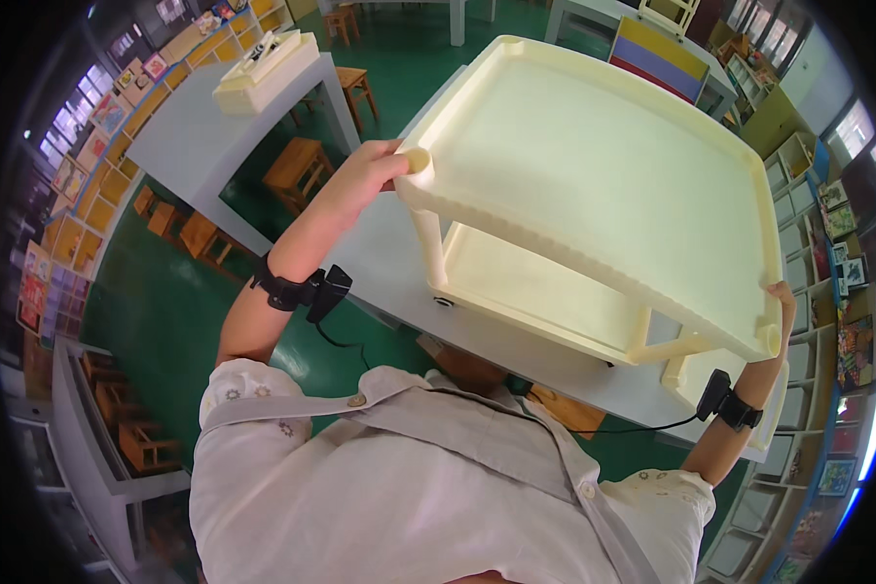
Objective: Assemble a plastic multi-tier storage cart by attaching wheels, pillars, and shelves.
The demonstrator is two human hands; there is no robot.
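A cream plastic two-tier cart (594, 185) stands in front of me over a grey table, its top tray bare and tilted in view. Beneath the top, posts join it to a lower tray (535, 287). My left hand (372, 173) is closed round the top tray's near left corner, beside a round post socket. At the near right corner, my right hand (783, 300) grips the rim, most of its fingers hidden. Small dark fittings show at the lower tray's underside.
The grey table (384, 248) extends beneath the cart, with another cream tray (691, 375) at its right. Wooden stools (299, 167) stand left, near a second grey table (190, 131) holding a cream box (266, 73). Low shelves line both sides.
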